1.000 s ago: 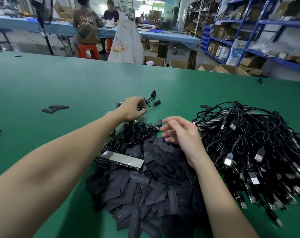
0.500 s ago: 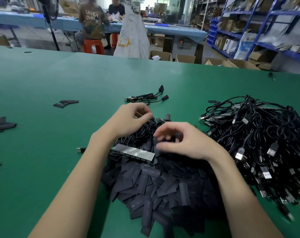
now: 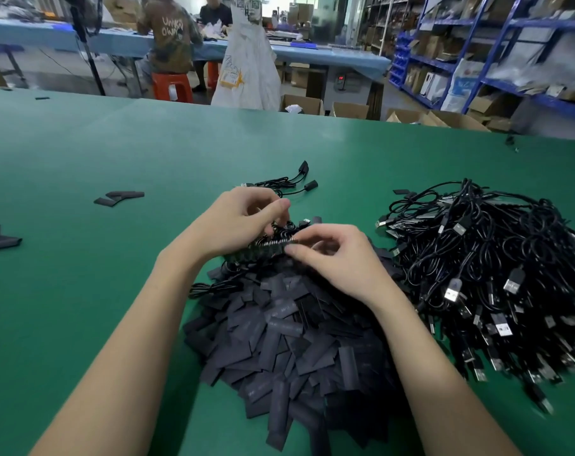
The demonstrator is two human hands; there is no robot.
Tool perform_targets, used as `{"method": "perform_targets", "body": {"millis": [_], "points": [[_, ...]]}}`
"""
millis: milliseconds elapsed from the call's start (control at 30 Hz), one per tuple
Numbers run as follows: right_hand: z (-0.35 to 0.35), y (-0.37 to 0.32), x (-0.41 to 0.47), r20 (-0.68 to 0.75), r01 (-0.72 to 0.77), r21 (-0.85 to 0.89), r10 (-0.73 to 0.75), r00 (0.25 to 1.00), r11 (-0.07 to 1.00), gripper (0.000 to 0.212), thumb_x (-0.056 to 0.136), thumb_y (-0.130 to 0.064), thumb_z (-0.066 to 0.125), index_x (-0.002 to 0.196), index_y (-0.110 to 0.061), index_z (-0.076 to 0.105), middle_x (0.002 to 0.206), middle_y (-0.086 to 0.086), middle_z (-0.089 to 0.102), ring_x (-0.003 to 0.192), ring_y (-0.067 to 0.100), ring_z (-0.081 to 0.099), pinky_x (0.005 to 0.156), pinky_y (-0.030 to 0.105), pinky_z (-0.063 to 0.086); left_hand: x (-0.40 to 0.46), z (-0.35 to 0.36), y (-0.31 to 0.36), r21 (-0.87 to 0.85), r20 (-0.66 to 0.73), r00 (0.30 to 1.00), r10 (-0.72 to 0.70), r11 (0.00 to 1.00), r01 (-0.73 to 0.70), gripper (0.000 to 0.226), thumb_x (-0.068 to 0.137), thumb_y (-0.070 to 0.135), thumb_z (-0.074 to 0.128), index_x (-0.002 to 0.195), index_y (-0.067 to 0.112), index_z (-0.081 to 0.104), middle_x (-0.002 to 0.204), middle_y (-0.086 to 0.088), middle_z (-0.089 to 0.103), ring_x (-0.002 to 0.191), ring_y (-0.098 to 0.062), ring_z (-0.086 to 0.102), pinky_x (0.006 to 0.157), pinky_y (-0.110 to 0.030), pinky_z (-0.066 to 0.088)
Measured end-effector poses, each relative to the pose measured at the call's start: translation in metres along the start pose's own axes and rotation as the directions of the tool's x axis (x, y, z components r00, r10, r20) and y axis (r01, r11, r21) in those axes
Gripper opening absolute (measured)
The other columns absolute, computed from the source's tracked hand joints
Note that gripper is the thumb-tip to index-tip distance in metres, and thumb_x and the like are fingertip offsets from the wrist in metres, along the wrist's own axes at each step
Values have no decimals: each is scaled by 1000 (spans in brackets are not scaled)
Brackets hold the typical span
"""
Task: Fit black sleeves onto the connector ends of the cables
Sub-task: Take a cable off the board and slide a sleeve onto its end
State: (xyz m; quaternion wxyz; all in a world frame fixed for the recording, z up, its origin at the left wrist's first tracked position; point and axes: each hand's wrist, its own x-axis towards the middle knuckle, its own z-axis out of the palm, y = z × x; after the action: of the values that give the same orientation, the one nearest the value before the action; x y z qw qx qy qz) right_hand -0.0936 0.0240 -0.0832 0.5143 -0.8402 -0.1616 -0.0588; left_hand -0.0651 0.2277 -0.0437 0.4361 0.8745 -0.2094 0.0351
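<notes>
Sleeves [image 3: 289,337] are sitting in a big black heap right under both wrists, and the hands are working just above the far edge of it. Fingers of the right hand [image 3: 337,258] are curled in, thumb and forefinger pinching the end of a long strip [image 3: 263,250] with a row of little pins along it. Left hand [image 3: 237,222] is curled round the other end of that strip, with a bit of black cable bunched under its fingertips. Can't really tell if a sleeve is actually between the fingers right now, it's too small and dark in there. My guess is this is the lining-up stage: getting a connector end and a sleeve oriented before pushing one over the other. Next move probably needs a steady pinch on the plug and the sleeve mouth held open and square. Unsleeved cables [image 3: 496,274] are in a tangled pile to the right on the green table [image 3: 82,153], and one cable [image 3: 289,184] lies just beyond the hands.
</notes>
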Motion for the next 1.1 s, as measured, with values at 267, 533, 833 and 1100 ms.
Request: {"method": "perform_targets", "body": {"millis": [267, 533, 833, 1100], "points": [[3, -4, 21, -113, -122, 324, 166, 980, 938, 12, 82, -26, 84, 84, -25, 73, 76, -4, 73, 60, 6, 63, 52, 18, 48, 3, -2, -5, -29, 18, 1000, 6, 1000, -5, 24, 83, 48, 78, 90, 25, 75, 86, 6, 75, 81, -16, 67, 81, -33, 51], [-11, 1, 28, 0, -141, 455, 159, 987, 879, 7, 89, -13, 77, 91, -20, 75, 81, -10, 74, 76, 4, 67, 67, 19, 55, 11, 3, -12, -425, -6, 997, -78, 903, 68, 23, 70, 26, 87, 89, 14, 79, 88, 0, 77, 77, -6, 66, 72, -14, 48], [-5, 2, 34, 97, -221, 611, 206, 974, 760, 10, 82, -2, 77, 89, -7, 73, 78, 0, 73, 70, 8, 66, 70, 18, 56, 11, 3, -21, -448, 30, 996, -88, 889, 92, 23, 69, 28, 86, 88, 17, 79, 84, 4, 75, 74, -4, 63, 69, -10, 45], [-2, 1, 33, 211, -312, 722, 232, 949, 617, 11, 68, -8, 77, 79, -8, 76, 82, 5, 72, 67, 8, 66, 64, 17, 56, 7, 2, -25, -501, 90, 995, -52, 861, 90, 11, 71, 23, 83, 82, 21, 81, 84, 3, 76, 75, -5, 66, 74, -12, 48]]}}
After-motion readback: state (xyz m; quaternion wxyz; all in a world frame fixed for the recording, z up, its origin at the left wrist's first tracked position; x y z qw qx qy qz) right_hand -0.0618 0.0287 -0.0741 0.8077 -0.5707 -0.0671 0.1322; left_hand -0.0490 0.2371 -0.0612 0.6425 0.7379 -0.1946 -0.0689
